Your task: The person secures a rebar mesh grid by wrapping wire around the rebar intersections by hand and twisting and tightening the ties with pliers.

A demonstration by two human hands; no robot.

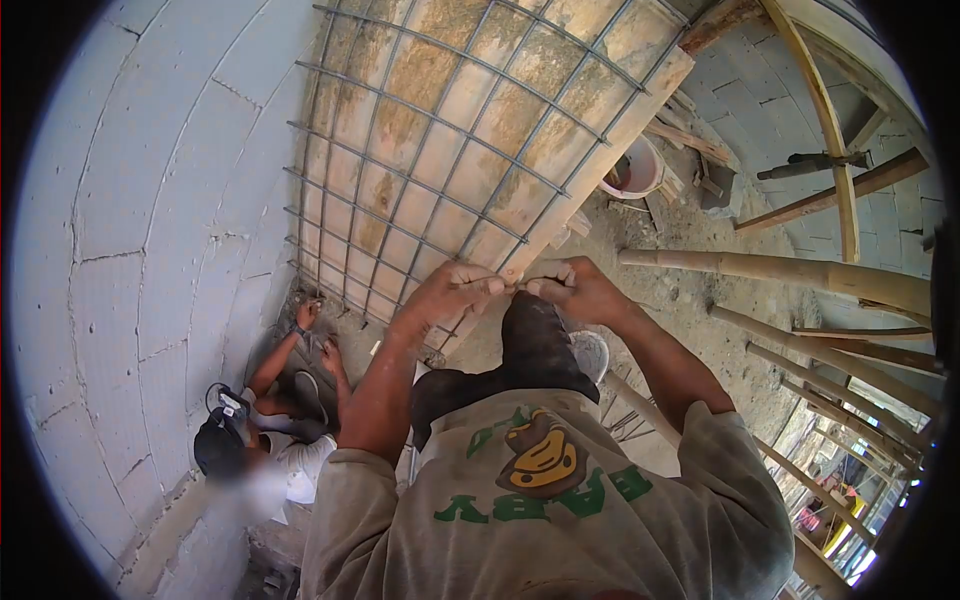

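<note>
Both of my hands meet at the near edge of a wooden formwork panel (655, 95), thumbs and fingertips pinched close together. My left hand (455, 292) is closed beside the steel rebar mesh (437, 118) that lies over the panel. Opposite it, a short gap away, my right hand (580, 290) is closed at the panel's edge. Whatever is between the fingertips is too small to make out. Bent in a dark trouser leg, my knee (545, 335) is just below the hands.
A co-worker (300, 440) crouches at lower left by the block wall (150, 230). A pinkish bucket (640, 168) stands beyond the panel, another bucket (590, 352) by my knee. Bamboo poles (760, 268) and timber props (830, 130) cross the right side.
</note>
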